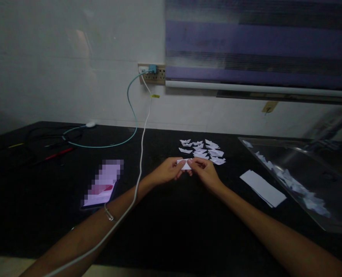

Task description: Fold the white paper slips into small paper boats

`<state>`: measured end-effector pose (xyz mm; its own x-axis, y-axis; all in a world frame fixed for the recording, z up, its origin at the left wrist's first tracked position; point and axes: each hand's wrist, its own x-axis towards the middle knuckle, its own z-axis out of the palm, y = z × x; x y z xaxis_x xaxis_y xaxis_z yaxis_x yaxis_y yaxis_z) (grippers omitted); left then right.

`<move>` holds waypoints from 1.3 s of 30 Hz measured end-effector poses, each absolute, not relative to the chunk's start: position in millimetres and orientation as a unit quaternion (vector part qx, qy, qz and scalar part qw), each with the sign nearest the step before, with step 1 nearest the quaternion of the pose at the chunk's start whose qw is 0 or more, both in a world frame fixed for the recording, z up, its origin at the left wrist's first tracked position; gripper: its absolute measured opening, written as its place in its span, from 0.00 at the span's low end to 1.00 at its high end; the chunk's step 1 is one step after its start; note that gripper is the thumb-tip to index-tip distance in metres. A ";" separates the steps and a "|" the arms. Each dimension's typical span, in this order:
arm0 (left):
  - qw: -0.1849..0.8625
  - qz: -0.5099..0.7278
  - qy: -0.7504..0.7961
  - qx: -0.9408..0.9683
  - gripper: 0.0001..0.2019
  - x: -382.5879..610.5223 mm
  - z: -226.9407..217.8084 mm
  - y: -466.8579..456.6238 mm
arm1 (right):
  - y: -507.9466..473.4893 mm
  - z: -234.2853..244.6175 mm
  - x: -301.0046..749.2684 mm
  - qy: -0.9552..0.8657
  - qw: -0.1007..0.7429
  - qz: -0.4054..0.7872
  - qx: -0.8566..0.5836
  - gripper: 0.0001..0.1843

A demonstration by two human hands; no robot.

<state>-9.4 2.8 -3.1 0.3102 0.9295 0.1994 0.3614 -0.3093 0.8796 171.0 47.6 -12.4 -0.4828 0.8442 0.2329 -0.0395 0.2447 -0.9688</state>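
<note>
A small piece of folded white paper [185, 165] is pinched between both hands above the black countertop. My left hand [169, 170] grips its left side, thumb on the front face. On the right edge, my right hand [203, 171] has its thumb pressed against the paper, with fingers curled behind. Just beyond the hands stand several folded white paper boats [200, 151] in a loose cluster. To the right of my right hand lies a stack of white paper strips [262, 188].
A lit phone [103, 184] lies left of my left arm. A white cable [142, 154] runs from the wall socket [161, 75] across my left forearm. Teal and dark cables [101, 146] lie at back left. At right, white paper pieces [296, 184] line the metal sink [322, 227].
</note>
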 end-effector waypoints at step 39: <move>0.458 0.380 0.472 0.650 0.19 -20.1 3.4 10.2 | 49.8 -7.0 182.6 -0.863 0.368 0.274 -0.210 0.28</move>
<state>-20.1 10.2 3.4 0.2649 0.9623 0.0622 0.2667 -0.1351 0.9543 182.6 49.8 -7.0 -0.6402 0.5653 0.5201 0.1612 0.7609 -0.6285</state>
